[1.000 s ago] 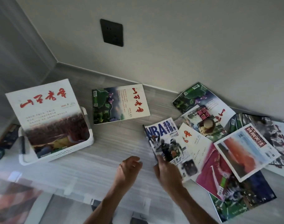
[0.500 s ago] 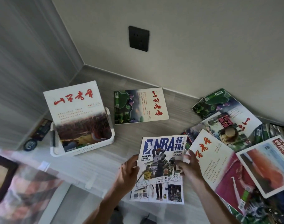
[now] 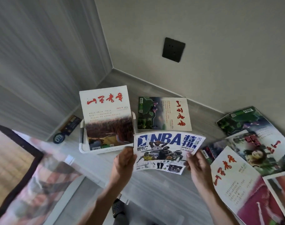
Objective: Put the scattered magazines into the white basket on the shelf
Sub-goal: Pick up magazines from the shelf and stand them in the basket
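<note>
Fig.: NBA magazine lifted off shelf, cover up, gripped at both lower side edges; left hand pinching left edge w/ thumb on cover, right hand gripping right edge, fingers curled round it. Sheet bowed slightly between hands. White basket just left of and behind mag, already holding one white-cover magazine standing upright, leaning toward back wall. Green-cover magazine flat on shelf just right of basket; remaining pile overlapped at far right.

Step in hand, by judgement: carry to basket & insert. For clean insertion: rotate mag to match upright issue, spine or long edge down, then slide in front of it, not on top. Keep two-handed hold till lower edge passes rim; floppy pages likely to catch on rim or fan open if let go early. Basket light, may shift if pushed sideways, so lower straight in. Approx. one of many mags stowed; most of job left.
</note>
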A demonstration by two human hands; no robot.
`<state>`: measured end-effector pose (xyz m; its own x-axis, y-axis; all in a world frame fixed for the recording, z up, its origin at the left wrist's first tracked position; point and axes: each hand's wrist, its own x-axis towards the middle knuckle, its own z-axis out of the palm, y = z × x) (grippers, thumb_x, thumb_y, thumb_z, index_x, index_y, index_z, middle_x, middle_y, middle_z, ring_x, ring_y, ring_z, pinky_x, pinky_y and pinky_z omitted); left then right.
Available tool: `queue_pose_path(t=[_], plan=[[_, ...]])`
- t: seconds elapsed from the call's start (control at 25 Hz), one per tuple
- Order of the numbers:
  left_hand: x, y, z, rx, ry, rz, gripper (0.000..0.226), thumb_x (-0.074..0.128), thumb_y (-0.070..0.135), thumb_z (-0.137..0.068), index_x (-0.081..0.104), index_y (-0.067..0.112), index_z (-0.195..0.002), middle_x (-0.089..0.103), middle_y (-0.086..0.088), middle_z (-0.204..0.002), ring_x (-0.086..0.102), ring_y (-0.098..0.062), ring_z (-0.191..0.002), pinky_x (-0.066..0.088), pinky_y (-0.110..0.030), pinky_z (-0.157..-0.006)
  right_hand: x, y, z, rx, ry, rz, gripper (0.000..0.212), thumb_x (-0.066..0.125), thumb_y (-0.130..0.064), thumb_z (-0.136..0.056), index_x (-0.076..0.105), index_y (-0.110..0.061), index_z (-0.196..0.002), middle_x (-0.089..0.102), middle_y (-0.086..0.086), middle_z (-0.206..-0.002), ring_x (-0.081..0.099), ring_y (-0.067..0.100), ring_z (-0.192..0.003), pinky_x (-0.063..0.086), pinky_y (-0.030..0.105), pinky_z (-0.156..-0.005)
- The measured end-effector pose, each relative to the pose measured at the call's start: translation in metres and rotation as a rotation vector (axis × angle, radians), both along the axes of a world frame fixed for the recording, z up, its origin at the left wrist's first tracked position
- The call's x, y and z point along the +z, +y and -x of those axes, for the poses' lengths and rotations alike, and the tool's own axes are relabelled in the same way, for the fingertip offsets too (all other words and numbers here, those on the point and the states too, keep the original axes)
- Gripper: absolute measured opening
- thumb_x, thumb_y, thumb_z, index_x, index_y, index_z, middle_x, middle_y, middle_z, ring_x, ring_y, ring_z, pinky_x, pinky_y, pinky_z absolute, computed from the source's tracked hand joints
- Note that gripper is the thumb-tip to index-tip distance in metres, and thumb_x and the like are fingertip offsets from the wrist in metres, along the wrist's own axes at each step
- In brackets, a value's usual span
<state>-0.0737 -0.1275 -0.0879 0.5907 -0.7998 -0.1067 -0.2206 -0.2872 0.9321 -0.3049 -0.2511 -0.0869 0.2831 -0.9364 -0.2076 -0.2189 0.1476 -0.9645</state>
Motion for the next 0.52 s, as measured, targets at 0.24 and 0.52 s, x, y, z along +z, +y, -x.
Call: queue_pose_path(t=[0.24,0.52], plan=[[0.103,-0.01,-0.086,0.227,-0.031,0.158,0.019,0.068,0.024,-0.079,0.072,0.042,-0.085,0.075,0.022,-0.08,0.07,-0.008,-0.064,0.06,-0.031,-0.054,0.094,-0.038,-0.1,0.03,-0.174,0.168,0.007,0.068,-0.019,-0.088,0.071,-0.025,-0.089,0.071,0.004,-0.074,0.065,0.016,-0.054,0.056,0.025,-0.048],[0.13,-0.046,-0.223,0.415,-0.123,0.039,0.019,0.073,0.013,-0.082,0.075,0.031,-0.083,0.073,0.014,-0.077,0.069,-0.005,-0.067,0.061,-0.029,-0.074,0.107,-0.083,-0.262,0.047,-0.02,0.174,0.038,0.064,-0.018,-0.091,0.071,-0.041,-0.062,0.07,-0.016,-0.058,0.062,0.004,-0.051,0.058,0.037,-0.057]])
